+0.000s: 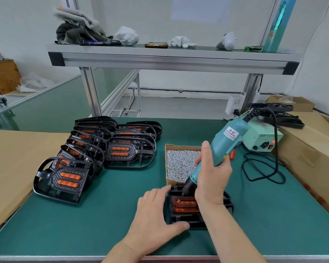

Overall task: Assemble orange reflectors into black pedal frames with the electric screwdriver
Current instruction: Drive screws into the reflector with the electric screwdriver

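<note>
A black pedal frame [180,218] lies on the green mat near the front edge, with an orange reflector [184,205] seated in it. My left hand [156,215] grips the frame's left side, thumb at its near edge and fingers at its far corner. My right hand [212,179] holds the teal electric screwdriver [226,141] tilted, its black tip down at the reflector's far left end, where a small screw shows. My right wrist hides the reflector's right part.
Several finished pedals [95,154] are stacked at the left and centre. A cardboard box of screws [180,164] sits just behind the frame. The screwdriver's power unit [262,137] and black cable [262,168] are at the right, beside cardboard boxes [311,149]. A shelf [171,56] spans overhead.
</note>
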Demonstrator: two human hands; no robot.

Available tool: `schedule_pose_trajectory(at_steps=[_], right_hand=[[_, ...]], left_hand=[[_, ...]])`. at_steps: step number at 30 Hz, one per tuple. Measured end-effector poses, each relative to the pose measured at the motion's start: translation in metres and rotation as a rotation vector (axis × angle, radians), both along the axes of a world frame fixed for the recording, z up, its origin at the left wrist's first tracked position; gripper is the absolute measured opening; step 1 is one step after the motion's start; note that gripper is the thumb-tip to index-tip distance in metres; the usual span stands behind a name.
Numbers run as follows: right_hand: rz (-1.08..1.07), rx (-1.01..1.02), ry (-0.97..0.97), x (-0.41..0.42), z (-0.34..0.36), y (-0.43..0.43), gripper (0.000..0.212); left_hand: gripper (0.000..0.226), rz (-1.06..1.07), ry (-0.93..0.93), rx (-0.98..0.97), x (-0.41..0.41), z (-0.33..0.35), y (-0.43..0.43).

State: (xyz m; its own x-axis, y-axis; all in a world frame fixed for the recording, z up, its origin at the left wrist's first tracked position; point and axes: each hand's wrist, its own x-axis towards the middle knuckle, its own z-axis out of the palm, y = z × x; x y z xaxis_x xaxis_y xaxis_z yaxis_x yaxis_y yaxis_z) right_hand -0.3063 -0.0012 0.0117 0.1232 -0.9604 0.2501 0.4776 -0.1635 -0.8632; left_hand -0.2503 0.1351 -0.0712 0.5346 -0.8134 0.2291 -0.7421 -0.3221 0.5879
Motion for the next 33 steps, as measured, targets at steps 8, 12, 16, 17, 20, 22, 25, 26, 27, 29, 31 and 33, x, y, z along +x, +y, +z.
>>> schedule_pose_trajectory(at_steps=[8, 12, 16, 17, 20, 22, 25, 26, 27, 29, 31, 33], right_hand=[[0.024, -0.082, 0.04, 0.007, -0.007, 0.006, 0.033], [0.028, -0.094, 0.094, 0.008, -0.008, 0.007, 0.034], [0.035, -0.085, 0.089, 0.01, -0.008, 0.009, 0.034], [0.035, -0.086, 0.1, 0.01, -0.007, 0.009, 0.033], [0.046, -0.105, 0.133, 0.01, -0.007, 0.01, 0.023], [0.05, -0.122, 0.156, 0.01, -0.007, 0.011, 0.019], [0.054, -0.153, 0.176, 0.012, -0.007, 0.013, 0.025], [0.055, -0.164, 0.177, 0.012, -0.008, 0.013, 0.026], [0.059, -0.174, 0.178, 0.013, -0.008, 0.014, 0.027], [0.07, -0.204, 0.174, 0.013, -0.007, 0.016, 0.026], [0.072, -0.245, 0.168, 0.013, -0.007, 0.017, 0.026], [0.082, -0.267, 0.166, 0.013, -0.006, 0.018, 0.025]], left_hand=[[0.073, -0.003, -0.077, 0.001, 0.004, -0.006, -0.002], [0.07, -0.007, -0.082, -0.007, 0.003, -0.006, -0.002], [0.07, -0.006, -0.076, -0.01, 0.003, -0.006, -0.001], [0.07, -0.007, -0.077, -0.01, 0.003, -0.006, -0.001], [0.07, -0.011, -0.074, -0.015, 0.002, -0.004, -0.002], [0.069, -0.009, -0.071, -0.021, 0.002, -0.004, -0.001], [0.068, -0.012, -0.07, -0.026, 0.002, -0.002, -0.001], [0.068, -0.013, -0.069, -0.027, 0.002, -0.002, 0.0], [0.069, -0.013, -0.066, -0.031, 0.002, -0.002, 0.0], [0.069, -0.013, -0.064, -0.037, 0.001, -0.001, 0.0], [0.069, -0.012, -0.064, -0.037, 0.001, -0.001, 0.0], [0.068, -0.011, -0.061, -0.036, 0.001, -0.001, 0.0]])
